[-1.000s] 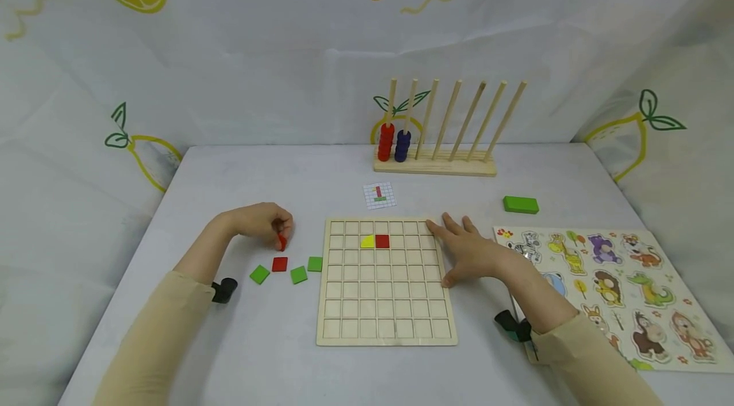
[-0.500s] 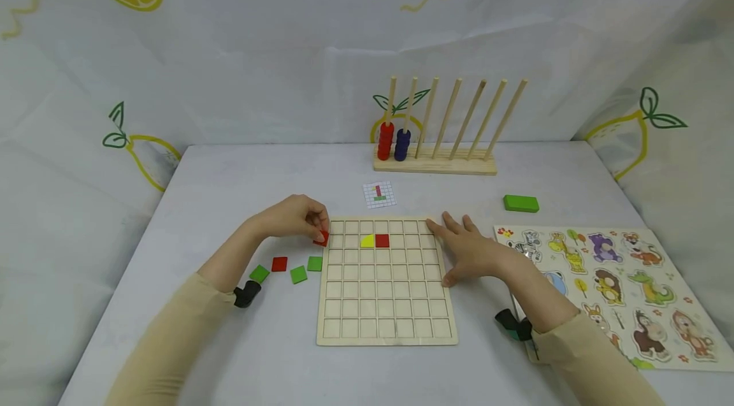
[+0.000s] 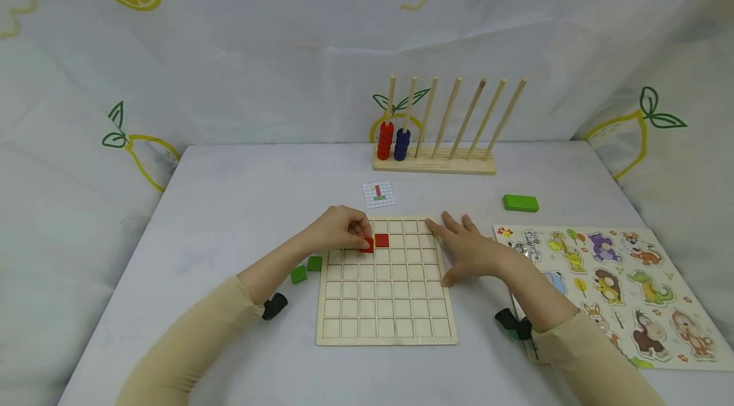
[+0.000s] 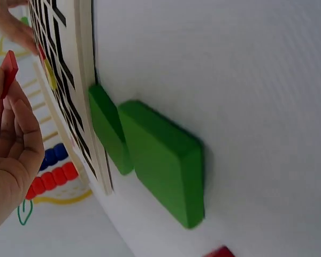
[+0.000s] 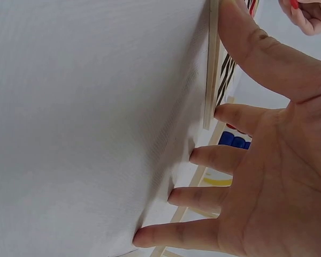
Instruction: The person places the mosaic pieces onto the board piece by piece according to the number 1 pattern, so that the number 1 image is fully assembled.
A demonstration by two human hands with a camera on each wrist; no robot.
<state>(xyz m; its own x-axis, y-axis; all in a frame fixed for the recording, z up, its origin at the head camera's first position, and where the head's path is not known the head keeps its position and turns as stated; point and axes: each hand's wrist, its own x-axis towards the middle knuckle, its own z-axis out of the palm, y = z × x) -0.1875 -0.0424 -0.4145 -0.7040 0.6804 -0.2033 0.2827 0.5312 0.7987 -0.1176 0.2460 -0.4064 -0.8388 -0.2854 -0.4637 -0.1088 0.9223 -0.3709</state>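
Observation:
A red square tile [image 3: 366, 245] is pinched in my left hand [image 3: 339, 227], above the upper part of the wooden grid board [image 3: 387, 337]. Just right of it, another red square [image 3: 381, 241] lies in a cell. The yellow piece [image 4: 50, 75] shows on the board in the left wrist view; in the head view the held tile and fingers hide it. My right hand [image 3: 471, 251] rests with spread fingers at the board's right edge, thumb and index touching it. Two green tiles [image 3: 298, 275] lie left of the board, seen large in the left wrist view.
A small pattern card [image 3: 379, 194] lies behind the board. Farther back stands a wooden peg rack [image 3: 434, 166] with red and blue beads. To the right are a green block [image 3: 520, 203] and an animal puzzle board [image 3: 625, 291], partly under the right forearm.
My left hand has carried the red tile rightward from the table to over the board. Its forearm now covers the loose red and green tiles farther left. The right hand has stayed put.

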